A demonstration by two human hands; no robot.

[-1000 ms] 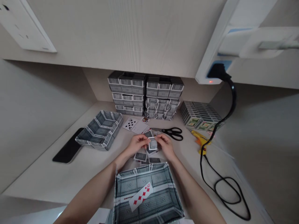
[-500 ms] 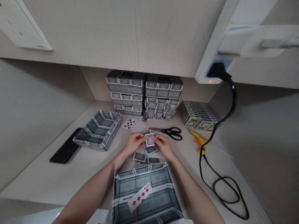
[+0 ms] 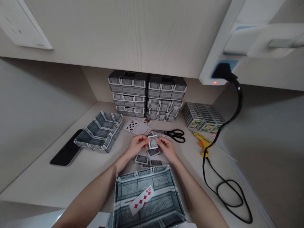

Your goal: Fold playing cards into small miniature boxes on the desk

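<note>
A pale desk (image 3: 59,180) lies under the hands (image 3: 137,144); grey walls (image 3: 42,104) (dimly lit) flank them, a panel (image 3: 137,38) above and beyond.

I read a red 9, or inverted 6, with red diamonds on the card strip (image 3: 142,200) in the nearest tray (image 3: 163,205). Black pips mark a white card (image 3: 131,126) farther back; corner index illegible.

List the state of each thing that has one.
Left hand, pinching card piece
Right hand, pinching card piece
Card piece, patterned back showing
Near tray, open
Left tray, open
Scissors, apparently closed
Phone, dark
Glue gun, lying down
Black plug, inserted
Power strip, red light on
</note>
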